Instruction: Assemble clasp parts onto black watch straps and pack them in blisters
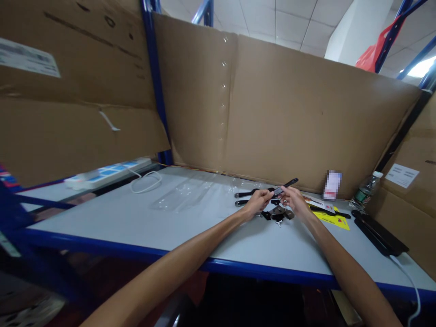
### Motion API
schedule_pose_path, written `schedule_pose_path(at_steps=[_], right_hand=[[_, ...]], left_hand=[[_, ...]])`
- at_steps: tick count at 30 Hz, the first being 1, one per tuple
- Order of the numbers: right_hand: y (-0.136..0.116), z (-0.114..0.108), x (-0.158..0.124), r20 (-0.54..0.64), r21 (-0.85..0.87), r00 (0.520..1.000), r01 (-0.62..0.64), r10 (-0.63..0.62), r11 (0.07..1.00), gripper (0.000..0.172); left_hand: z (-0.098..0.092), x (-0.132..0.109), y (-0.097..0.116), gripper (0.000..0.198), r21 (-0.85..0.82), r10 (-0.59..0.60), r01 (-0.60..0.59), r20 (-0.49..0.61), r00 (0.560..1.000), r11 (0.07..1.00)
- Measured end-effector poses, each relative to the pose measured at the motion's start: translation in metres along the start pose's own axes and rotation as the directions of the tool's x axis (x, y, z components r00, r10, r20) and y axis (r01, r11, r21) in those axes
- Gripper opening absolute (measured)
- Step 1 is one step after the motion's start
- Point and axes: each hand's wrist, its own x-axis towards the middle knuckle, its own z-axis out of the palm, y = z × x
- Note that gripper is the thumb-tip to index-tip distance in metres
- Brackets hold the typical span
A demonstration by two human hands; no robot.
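Note:
Above the table, both my hands are closed on a slim black-handled tool [290, 183] whose exact kind I cannot make out. My left hand [259, 201] pinches its lower end, where a greyish part shows. My right hand [293, 200] grips it a little further up, and the black end points up to the right. Below the hands lies a small pile of black and dark metallic parts [277, 212], with a small silvery piece [279, 223] in front. Black handles [242, 194] lie just left of my left hand, partly hidden by it.
Right of my hands are a yellow card [335, 221] with a black tool on it, a blurred upright phone-like object [332, 185], a bottle [367, 190] and a black cabled device [379, 234]. Clear plastic [184, 195] lies left. Cardboard [289, 109] walls the back.

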Motion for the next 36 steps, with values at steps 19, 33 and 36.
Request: schedule_pose_path(at_steps=[19,33,36], right_hand=[[0.01,-0.001,0.006,-0.085,-0.193,0.993,0.063,-0.08,0.979,0.056],[0.003,0.006,-0.024,0.135,-0.991,0.991,0.135,-0.012,-0.02,0.043],[0.007,0.004,-0.02,0.137,-0.99,0.991,0.137,-0.013,0.022,0.037]], left_hand=[[-0.002,-0.003,0.004,0.065,-0.066,-0.187,0.191,0.055,0.981,0.979],[-0.012,0.003,0.01,0.048,-0.528,-0.207,0.286,0.205,0.957,0.8],[-0.009,0.0,0.013,0.043,-0.546,-0.179,0.29,0.248,0.952,0.786]])
